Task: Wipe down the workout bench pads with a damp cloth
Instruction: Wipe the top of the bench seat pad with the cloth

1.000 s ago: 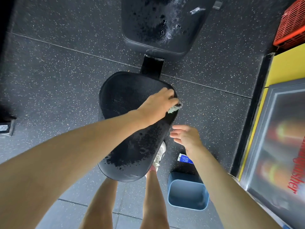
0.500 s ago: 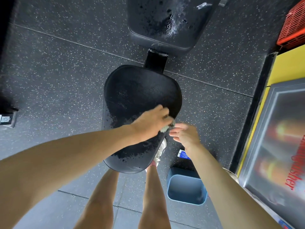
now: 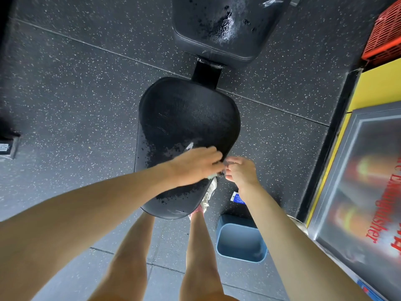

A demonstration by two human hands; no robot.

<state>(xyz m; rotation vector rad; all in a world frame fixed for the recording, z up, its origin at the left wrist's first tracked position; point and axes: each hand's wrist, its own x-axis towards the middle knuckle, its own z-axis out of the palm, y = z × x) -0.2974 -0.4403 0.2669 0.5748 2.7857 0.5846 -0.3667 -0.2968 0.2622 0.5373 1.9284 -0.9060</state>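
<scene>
Head view: the left hand, grip closed on the cloth, has slid down to the right edge of the seat pad, mid-frame, so this pad seems nearly wiped. Beside it the right hand now meets the cloth; whether its grip holds anything, I cannot tell.

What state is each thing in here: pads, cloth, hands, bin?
seat pad: wet patches at near end.
back pad: wet, droplets and streaks.
cloth: mostly hidden under left hand.
left hand: grips cloth at seat pad's right edge.
right hand: fingers curled beside cloth, grip unclear.
blue bin: upright, open.
</scene>
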